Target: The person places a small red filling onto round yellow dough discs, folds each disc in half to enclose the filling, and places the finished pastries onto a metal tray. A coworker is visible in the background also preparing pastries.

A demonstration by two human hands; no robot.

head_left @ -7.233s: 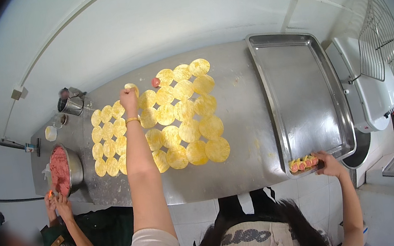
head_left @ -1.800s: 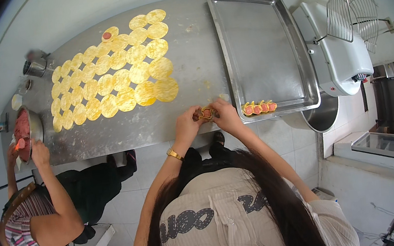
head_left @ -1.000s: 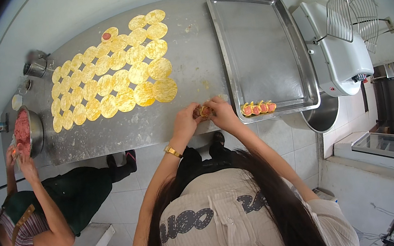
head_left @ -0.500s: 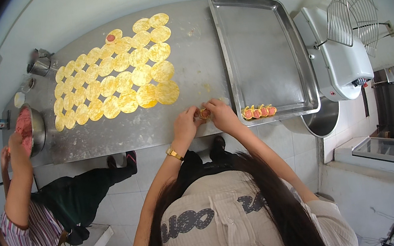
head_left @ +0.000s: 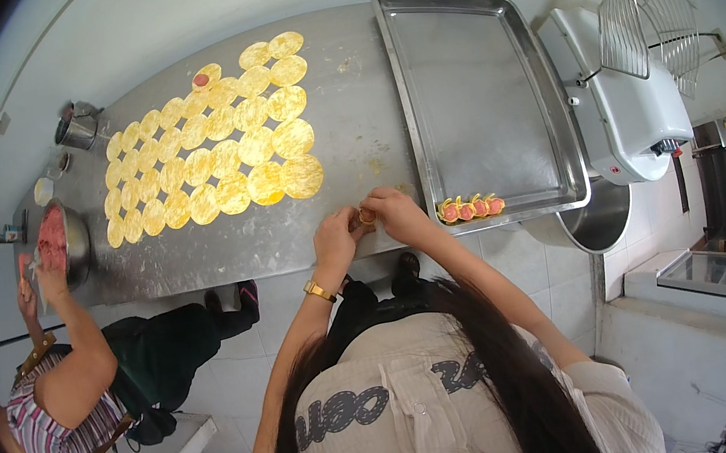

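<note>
A bare steel table [head_left: 352, 109] runs along a white wall, a co-worker's hand over the metal bowl [head_left: 84, 249] of pink filling at its left end. Next come thin yellow rounds [head_left: 198, 167] laid edge to edge; they look limp and easy to tear, so lifting by the rim should suit them. Near the front edge, the left hand [head_left: 335, 241] has its fingers drawn together on a small filled piece [head_left: 367, 216], which is probably light, soft and easily squashed, best cupped at its sides by the fingertips. It shows a pinkish middle, mostly hidden. The right hand [head_left: 403, 218] pinches it from the other side. Rightmost, in the tray's [head_left: 483, 91] near-left corner, sits a short row of pink-centred, yellow-edged pieces [head_left: 466, 211].
</note>
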